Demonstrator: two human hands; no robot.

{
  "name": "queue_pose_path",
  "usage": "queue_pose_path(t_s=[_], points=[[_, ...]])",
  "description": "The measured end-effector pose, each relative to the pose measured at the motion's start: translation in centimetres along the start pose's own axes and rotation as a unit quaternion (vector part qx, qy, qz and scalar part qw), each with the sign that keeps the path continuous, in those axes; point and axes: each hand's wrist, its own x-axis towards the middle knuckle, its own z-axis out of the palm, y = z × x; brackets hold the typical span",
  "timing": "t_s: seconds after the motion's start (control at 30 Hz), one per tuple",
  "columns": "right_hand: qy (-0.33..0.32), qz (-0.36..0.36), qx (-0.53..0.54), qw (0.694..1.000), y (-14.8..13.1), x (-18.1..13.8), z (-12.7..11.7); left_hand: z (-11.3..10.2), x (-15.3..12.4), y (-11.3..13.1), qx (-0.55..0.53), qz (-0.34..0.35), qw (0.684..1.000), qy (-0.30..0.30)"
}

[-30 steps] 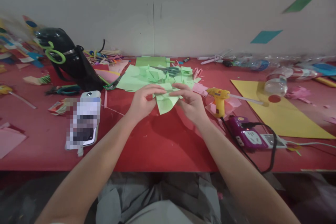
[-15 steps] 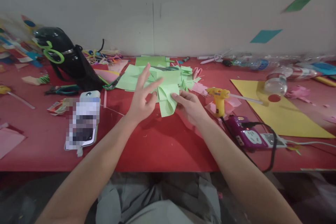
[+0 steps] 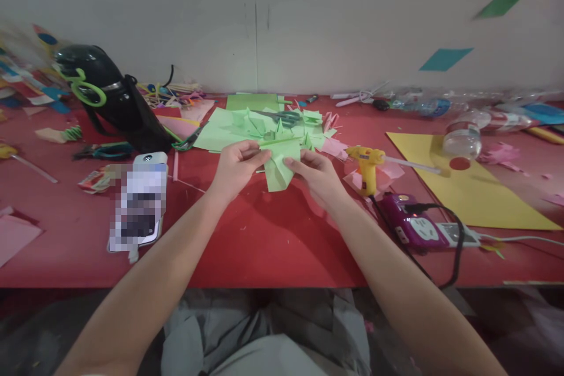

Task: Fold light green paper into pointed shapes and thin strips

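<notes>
A folded light green paper piece (image 3: pixel 281 165) hangs just above the red table (image 3: pixel 264 241), held between both my hands. My left hand (image 3: pixel 237 165) pinches its upper left edge with fingers closed. At the paper's right side, my right hand (image 3: pixel 318 177) grips it between thumb and fingers. Behind the hands lies a heap of green paper sheets and folded bits (image 3: pixel 259 124), with grey scissors (image 3: pixel 282 116) on top.
A yellow glue gun (image 3: pixel 366 163) and a purple power strip (image 3: pixel 412 224) with a black cable sit right of my hands. A phone (image 3: pixel 141 202) lies to the left, a black bag (image 3: pixel 112 97) behind it. Yellow sheet (image 3: pixel 473 188) and plastic bottle (image 3: pixel 462 138) at right.
My left hand let go and spread its fingers half a second ago, and now it has closed on the paper's upper edge again. My right hand kept hold throughout.
</notes>
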Motion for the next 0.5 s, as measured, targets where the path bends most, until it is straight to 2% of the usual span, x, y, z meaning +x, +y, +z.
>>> queue_pose_path(t_s=[0.5], points=[[0.008, 0.005, -0.010, 1.000, 0.09, 0.11, -0.04, -0.24, 0.26, -0.45, 0.005, -0.002, 1.000, -0.028]])
